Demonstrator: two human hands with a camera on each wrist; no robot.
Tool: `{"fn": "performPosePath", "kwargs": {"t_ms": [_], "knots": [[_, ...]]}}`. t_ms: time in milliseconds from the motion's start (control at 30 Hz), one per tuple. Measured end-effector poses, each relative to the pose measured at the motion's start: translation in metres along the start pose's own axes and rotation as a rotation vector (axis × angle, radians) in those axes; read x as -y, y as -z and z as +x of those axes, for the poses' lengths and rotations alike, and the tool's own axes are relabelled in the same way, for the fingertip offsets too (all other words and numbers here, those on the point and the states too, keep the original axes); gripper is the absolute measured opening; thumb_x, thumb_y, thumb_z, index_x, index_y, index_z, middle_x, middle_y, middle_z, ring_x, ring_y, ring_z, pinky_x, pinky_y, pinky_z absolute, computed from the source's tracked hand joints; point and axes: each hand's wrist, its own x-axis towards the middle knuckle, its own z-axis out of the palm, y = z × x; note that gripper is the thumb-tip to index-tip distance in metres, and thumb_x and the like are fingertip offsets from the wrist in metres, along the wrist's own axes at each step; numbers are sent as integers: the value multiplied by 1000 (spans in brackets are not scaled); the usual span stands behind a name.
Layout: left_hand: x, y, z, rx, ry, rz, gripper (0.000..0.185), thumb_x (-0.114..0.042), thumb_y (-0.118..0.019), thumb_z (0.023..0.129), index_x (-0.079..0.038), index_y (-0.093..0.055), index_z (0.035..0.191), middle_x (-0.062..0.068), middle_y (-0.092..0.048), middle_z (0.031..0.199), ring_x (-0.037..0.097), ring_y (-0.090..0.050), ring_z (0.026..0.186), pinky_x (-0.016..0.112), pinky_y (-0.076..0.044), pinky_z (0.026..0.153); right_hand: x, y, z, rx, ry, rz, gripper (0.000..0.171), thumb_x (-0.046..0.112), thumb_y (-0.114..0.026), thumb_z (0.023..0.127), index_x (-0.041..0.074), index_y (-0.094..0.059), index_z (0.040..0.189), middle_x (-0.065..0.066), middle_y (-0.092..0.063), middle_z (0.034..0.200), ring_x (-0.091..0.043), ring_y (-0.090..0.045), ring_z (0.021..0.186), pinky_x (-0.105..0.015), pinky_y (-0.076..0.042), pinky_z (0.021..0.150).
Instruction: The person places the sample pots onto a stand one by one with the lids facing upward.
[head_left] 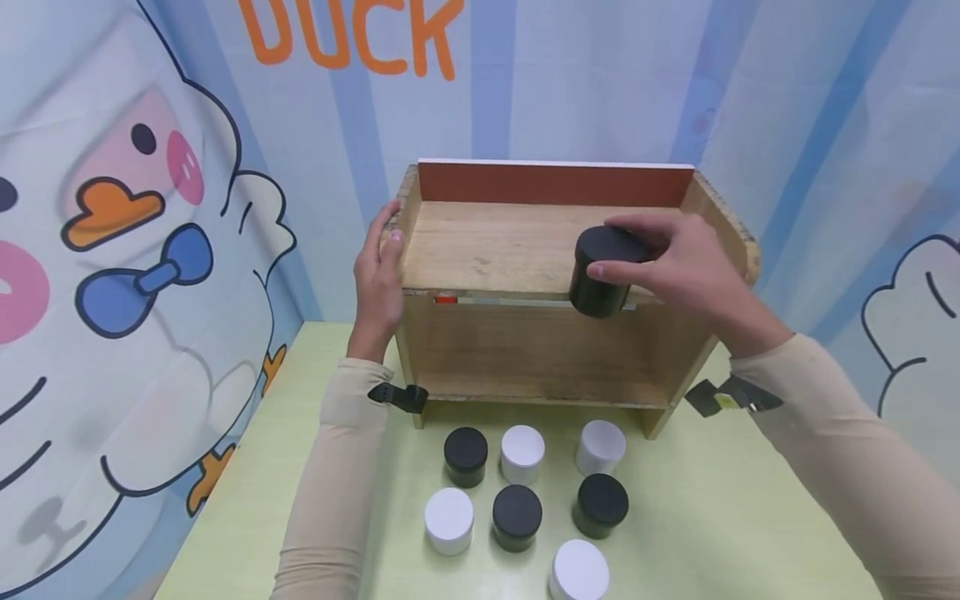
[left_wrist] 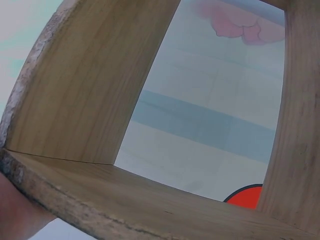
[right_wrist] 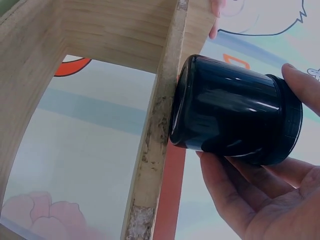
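Only the head view takes in the whole scene: a wooden shelf (head_left: 540, 292) at frame centre on a pale green table (head_left: 712, 517), with seven small jars below it, four white and three black, such as a white jar (head_left: 522, 452) and a black one (head_left: 517, 516). The right wrist view adds the glossy side of the black jar (right_wrist: 235, 117) and its base touching the shelf's rough front edge (right_wrist: 155, 130). The left wrist view shows only the shelf's inner boards (left_wrist: 90, 95) and a sliver of the hand at lower left. Orange letters "DUCK" (head_left: 348, 33) run along the top of the backdrop. The right hand (head_left: 678, 258) grips the black jar at the top shelf's front edge, right of centre, fingers curled around its lid. The left hand (head_left: 378, 279) rests on the shelf's left side panel, fingers nearly straight.
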Motion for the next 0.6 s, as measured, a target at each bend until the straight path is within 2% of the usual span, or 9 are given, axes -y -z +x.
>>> {"fn": "performPosePath", "kwargs": {"t_ms": [167, 400, 600], "knots": [[-3, -1, -1, 3, 10, -3, 50, -30, -35, 104, -24, -40, 154, -3, -40, 161, 18, -34, 150, 49, -28, 122, 0, -1, 5, 8, -15, 8, 65, 43, -81, 82, 19, -61, 139, -13, -67, 127, -24, -61, 105, -35, -44, 83], [-36, 1, -13, 13, 29, -1, 51, -19, -34, 104, -10, -38, 154, 9, -38, 162, 26, -33, 151, 50, -26, 123, 7, -4, 14, 17, -14, -5, 69, 48, -79, 82, 18, -59, 140, -12, -66, 128, -24, -61, 106, -36, -44, 85], [-39, 2, -14, 16, 29, 0, 51, -19, -34, 104, -10, -38, 154, 9, -38, 161, 26, -33, 151, 50, -27, 123, 13, -7, 21, 15, -8, -12, 68, 49, -79, 81, 16, -61, 138, -13, -67, 127, -25, -61, 106, -37, -43, 86]]}}
